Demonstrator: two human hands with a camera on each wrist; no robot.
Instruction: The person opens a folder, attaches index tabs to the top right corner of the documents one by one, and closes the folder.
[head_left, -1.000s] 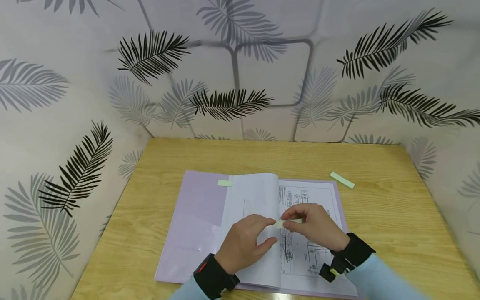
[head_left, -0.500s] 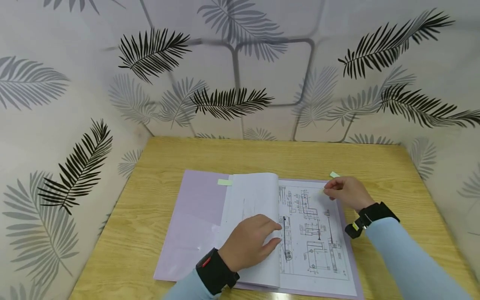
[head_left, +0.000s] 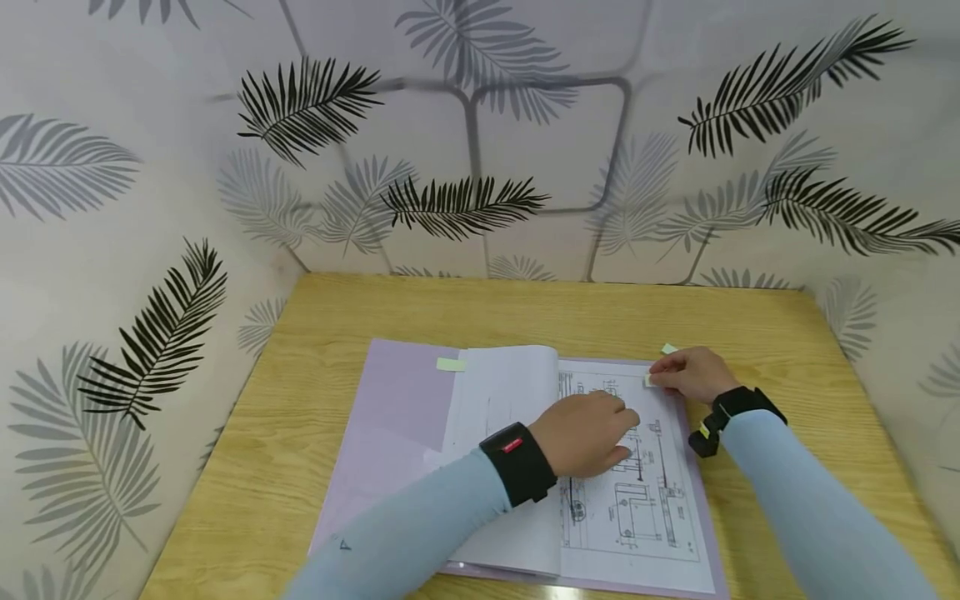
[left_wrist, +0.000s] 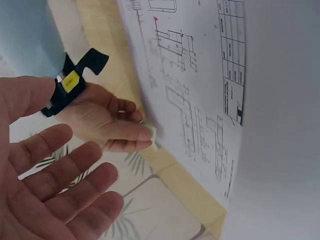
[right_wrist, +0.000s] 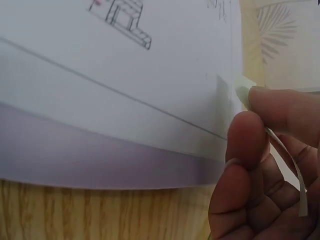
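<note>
My right hand (head_left: 693,375) pinches a pale green sticky strip (right_wrist: 245,87) between thumb and forefinger at the upper right of the printed drawing page (head_left: 663,467). In the right wrist view one end of the strip lies close over the sheet; the other curls out behind the fingers. My left hand (head_left: 588,433) hovers over the page with relaxed, slightly bent fingers and nothing in it. The left wrist view shows its spread fingers (left_wrist: 80,185) beside the right hand. Both lie within an opened light purple folder (head_left: 412,392).
Turned-over white sheets (head_left: 510,379) form the folder's left stack. Another green strip (head_left: 451,365) sticks out at their upper left edge. A further green strip (head_left: 670,349) on the wooden table (head_left: 225,517) is partly covered by the right hand. A leaf-patterned cloth (head_left: 540,133) stands behind.
My right hand has carried the strip from the page's left side up to its upper right corner. My left hand has moved rightward from the turned sheets to over the drawing.
</note>
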